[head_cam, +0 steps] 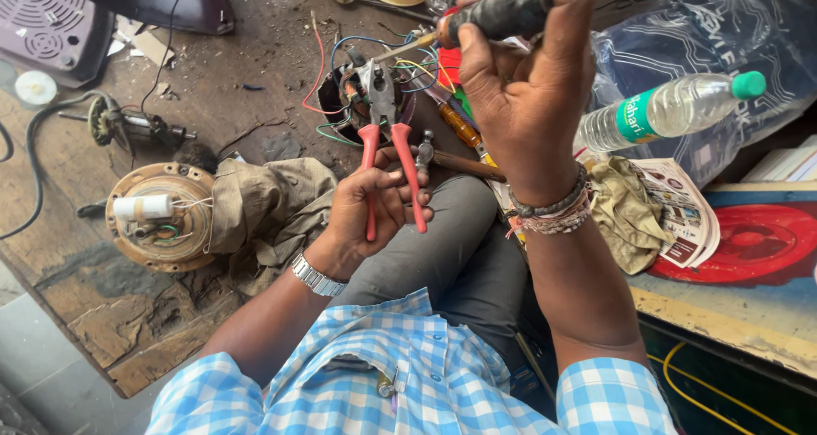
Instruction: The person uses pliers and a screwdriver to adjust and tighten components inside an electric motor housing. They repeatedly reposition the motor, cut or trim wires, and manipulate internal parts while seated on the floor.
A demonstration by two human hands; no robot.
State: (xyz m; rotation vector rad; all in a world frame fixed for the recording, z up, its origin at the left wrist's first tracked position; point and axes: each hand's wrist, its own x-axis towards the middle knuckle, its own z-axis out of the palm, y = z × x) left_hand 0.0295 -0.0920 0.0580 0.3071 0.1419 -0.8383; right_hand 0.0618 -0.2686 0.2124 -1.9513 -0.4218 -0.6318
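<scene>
Pliers (385, 137) in the closed left hand (368, 205) grip wiring at the motor (362, 90); right hand (519, 86), fisted around a soldering iron (485, 16), touches its tip there, joint apparently unfinished.

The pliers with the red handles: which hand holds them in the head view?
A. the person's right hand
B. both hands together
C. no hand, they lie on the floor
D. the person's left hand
D. The left hand is closed around the red handles of the pliers, while the right hand holds a dark-handled tool instead.
</scene>
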